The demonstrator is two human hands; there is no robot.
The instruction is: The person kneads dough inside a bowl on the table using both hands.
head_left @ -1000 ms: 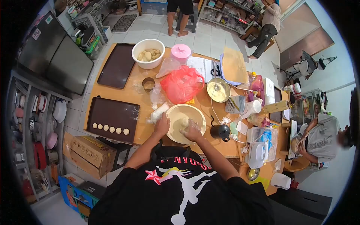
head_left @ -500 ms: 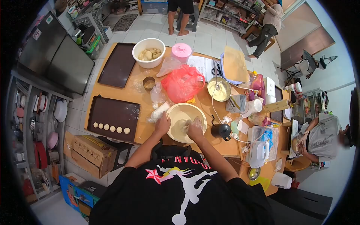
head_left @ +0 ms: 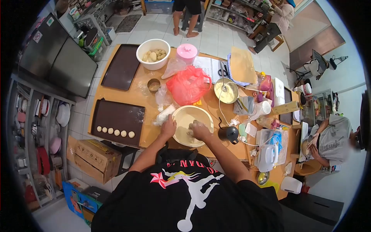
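Observation:
A large cream mixing bowl (head_left: 208, 116) sits at the table edge in front of me. My left hand (head_left: 169, 127) grips its left rim, fingers closed on the edge. Inside the bowl is my right hand (head_left: 199, 130), coated with pale flour or dough. Its fingers are curled down toward the bottom, and what they hold, if anything, is hidden. A floury plastic bag (head_left: 165, 115) lies beside my left hand. On the dark baking tray (head_left: 118, 114) to the left, several small round dough balls (head_left: 117, 132) stand in a row along the near side.
Behind the bowl lies a red plastic bag (head_left: 187, 87). A white tub of dough pieces (head_left: 141, 49) and a second dark tray (head_left: 120, 65) stand farther back. To the right are a metal bowl (head_left: 226, 91), a black kettle (head_left: 228, 135) and a cord. Other people are nearby.
My right hand has shifted within the bowl, its fingers now together and lower toward the left. My left hand stays on the rim.

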